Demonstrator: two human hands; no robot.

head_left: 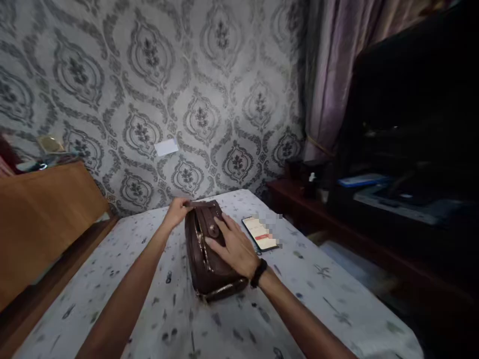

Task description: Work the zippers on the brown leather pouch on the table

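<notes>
Bag: a dark brown leather bag [209,249] lies on the table [112,279], about midway between its left and right edges and toward the far edge; its length runs from the far edge back toward the person.
Bag details: a round button sits on its top, and a metal zip runs along its left side and near end.
Left hand: the left hand [176,212] is at the far end of the bag, the fingers [185,203] curled together and pinching what looks like a small tab or strap there.
Right hand: the right hand [234,247] lies flat on top of the bag, palm down, the fingers [219,234] slightly spread and reaching to the button.
Wrist: a black band [258,272] circles the right wrist.
Phone: a phone [260,233] with its screen lit lies on the table just right of the bag, near the far right corner, apart from both hands.
Table: it is covered with a pale cloth with dark scattered marks.
Surroundings: a patterned wall [209,99] rises behind the far edge, a curtain [329,89] hangs to its right, and a wooden board [41,219] stands off the left edge.
</notes>
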